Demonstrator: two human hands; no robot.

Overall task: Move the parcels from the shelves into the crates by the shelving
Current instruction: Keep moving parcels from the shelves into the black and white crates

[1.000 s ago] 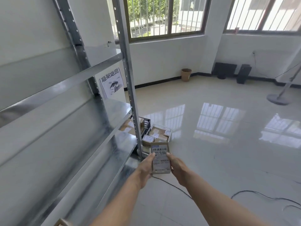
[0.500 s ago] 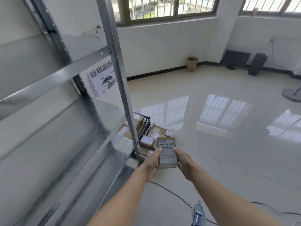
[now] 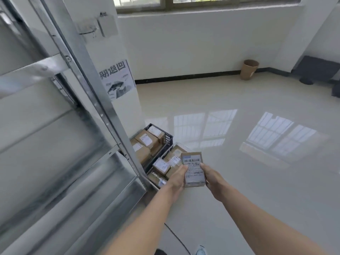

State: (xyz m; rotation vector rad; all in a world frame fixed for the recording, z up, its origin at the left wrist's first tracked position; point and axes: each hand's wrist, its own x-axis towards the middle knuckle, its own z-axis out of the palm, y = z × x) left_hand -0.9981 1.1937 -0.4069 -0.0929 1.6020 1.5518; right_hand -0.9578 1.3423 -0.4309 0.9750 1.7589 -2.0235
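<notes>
1. Parcel point(image 3: 193, 169): small flat cardboard box, white barcode label uppermost, held in the air near the pale crate point(image 3: 182, 146).
2. Left hand point(image 3: 177, 178): grips parcel's left edge.
3. Right hand point(image 3: 211, 175): grips right edge.
4. Black lattice crate point(image 3: 168, 138): holds brown labelled boxes, beside galvanised shelving point(image 3: 103, 100).

Forearms point(image 3: 147, 218) bare; pale shoe point(image 3: 201, 251), possibly blue-trimmed, at bottom edge.
</notes>
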